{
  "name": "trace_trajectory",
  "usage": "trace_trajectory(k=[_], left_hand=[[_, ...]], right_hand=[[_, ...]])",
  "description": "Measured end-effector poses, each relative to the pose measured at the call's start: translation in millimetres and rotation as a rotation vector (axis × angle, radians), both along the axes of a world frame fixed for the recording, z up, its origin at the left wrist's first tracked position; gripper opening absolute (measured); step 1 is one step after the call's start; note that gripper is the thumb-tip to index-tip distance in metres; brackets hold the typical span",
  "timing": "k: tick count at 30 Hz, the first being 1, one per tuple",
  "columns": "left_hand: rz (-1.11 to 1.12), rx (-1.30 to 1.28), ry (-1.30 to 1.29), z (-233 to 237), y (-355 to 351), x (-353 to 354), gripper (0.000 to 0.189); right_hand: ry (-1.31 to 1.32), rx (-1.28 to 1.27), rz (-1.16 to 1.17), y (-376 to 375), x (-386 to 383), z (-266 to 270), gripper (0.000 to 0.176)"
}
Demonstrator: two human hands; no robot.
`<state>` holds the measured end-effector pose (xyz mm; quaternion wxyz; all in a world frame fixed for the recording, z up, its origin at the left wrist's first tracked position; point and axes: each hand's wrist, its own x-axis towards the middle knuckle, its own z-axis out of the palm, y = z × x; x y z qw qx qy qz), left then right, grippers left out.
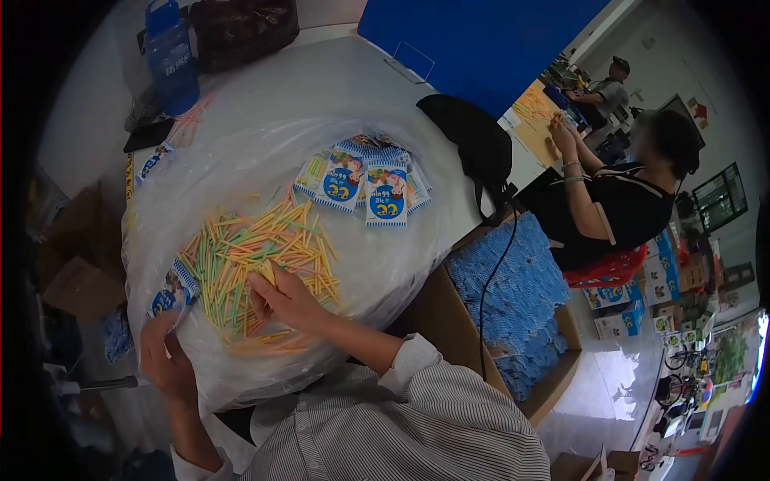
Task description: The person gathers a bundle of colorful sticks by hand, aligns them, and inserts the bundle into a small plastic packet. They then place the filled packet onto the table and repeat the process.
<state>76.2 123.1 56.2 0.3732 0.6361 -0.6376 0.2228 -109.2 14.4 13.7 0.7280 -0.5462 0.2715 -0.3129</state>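
A large heap of thin pastel sticks [233, 260], yellow, green, orange and pink, lies in a clear plastic bag [385, 264] spread over the table. Over the heap's near side, my right hand [290, 306] is closed, with yellow sticks [267, 273] showing at its fingertips. My left hand [167, 361] pinches the lower end of a blue and white printed packet [178, 290] at the heap's left edge. Several similar packets [387, 195] lie in a pile on the plastic beyond the sticks.
A cardboard box [565, 373] of blue wrappers [509, 280] stands at the right. On the table are a blue water bottle [171, 64], a dark bag [245, 32] and a black cap [473, 132]. A co-worker [613, 196] sits beyond the box; another person [607, 96] is farther back.
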Motion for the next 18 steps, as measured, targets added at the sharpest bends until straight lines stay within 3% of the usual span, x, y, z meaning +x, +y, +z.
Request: trace_trajectory(k=[2,3,4,5,9,11,15,17,18], left_hand=[[0.017,0.06,0.054,3.9,1.8,-15.0,0.009],[-0.016,0.178,0.313,6.7,0.0,-25.0,0.01],[-0.048,0.296,0.572,7.9,-1.3,-31.1,0.011],[-0.049,0.295,0.568,6.6,-3.2,-33.3,0.011],[-0.209,0.336,0.487,-8.1,-13.5,-42.0,0.012],[-0.263,0.294,0.456,-11.1,-19.0,-44.4,0.012],[-0.267,0.315,0.489,-6.8,-23.8,-44.1,0.012],[-0.216,0.363,0.527,-3.5,-24.5,-43.7,0.013],[-0.225,0.355,0.56,-2.4,-25.1,-44.9,0.012]], right_hand=[[-0.087,-0.062,-0.062,-0.2,-0.6,8.0,0.02],[-0.092,-0.061,-0.063,-0.8,-0.8,6.0,0.02],[-0.038,-0.225,-0.136,-1.9,-1.1,1.9,0.02],[0.018,-0.391,-0.211,-3.6,-1.1,0.2,0.02],[0.002,-0.396,-0.192,1.0,-19.3,35.2,0.022],[0.129,-0.286,-0.066,3.2,-21.3,40.4,0.023],[0.134,-0.223,0.063,-2.3,-23.4,23.3,0.021],[-0.071,0.072,0.089,-2.9,-25.0,26.9,0.02],[-0.075,0.08,0.107,-3.9,-24.7,27.1,0.02]])
